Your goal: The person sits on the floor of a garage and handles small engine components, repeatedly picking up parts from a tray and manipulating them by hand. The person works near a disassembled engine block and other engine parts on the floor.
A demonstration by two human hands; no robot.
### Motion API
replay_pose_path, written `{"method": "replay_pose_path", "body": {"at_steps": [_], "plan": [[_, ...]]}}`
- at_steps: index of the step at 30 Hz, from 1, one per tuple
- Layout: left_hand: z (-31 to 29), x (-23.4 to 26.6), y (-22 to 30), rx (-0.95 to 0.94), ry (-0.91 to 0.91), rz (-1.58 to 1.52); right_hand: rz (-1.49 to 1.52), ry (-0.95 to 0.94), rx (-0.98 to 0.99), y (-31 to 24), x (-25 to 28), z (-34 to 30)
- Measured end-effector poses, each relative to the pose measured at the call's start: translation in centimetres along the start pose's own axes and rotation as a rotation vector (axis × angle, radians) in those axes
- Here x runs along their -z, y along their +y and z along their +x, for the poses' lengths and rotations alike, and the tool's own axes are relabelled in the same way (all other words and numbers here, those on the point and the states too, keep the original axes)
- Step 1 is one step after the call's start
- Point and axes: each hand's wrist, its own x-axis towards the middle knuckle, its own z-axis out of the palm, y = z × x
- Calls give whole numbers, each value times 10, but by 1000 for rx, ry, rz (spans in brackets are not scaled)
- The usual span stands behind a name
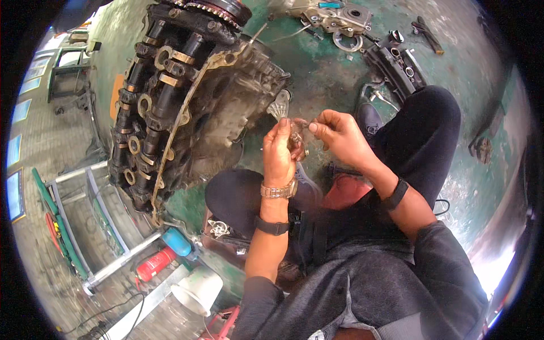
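In front of my lap, my left hand (pixel 279 152) is half curled, palm up, around several small metal parts (pixel 296 137) that look like bolts. Thumb and fingertips of my right hand (pixel 339 135) are pinched together just right of those parts. Whatever sits in that pinch is too small to name. To the left of both hands stands a greasy engine (pixel 221 107), its camshafts (pixel 152 113) exposed along the upper side and a toothed chain wheel (pixel 218 12) at the far end. A metal bracket (pixel 279 105) sticks out from the engine just beyond my left hand.
A black valve cover (pixel 392 68), a metal engine cover (pixel 340 20) and a hammer (pixel 428 35) lie on the green floor ahead. At lower left are a metal frame (pixel 107 260), a red fire extinguisher (pixel 156 264) and a white bucket (pixel 198 289). My bent knees flank my hands.
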Motion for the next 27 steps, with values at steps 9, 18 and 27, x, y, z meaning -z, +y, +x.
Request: {"method": "replay_pose_path", "body": {"at_steps": [9, 18, 27], "plan": [[0, 3, 1, -32, -55, -143, 385, 8, -9, 1, -1, 0], [-9, 0, 8, -91, -183, 171, -28, 25, 217, 3, -1, -5], [-9, 1, 11, -133, -203, 241, -205, 112, 435, -2, 3, -3]]}}
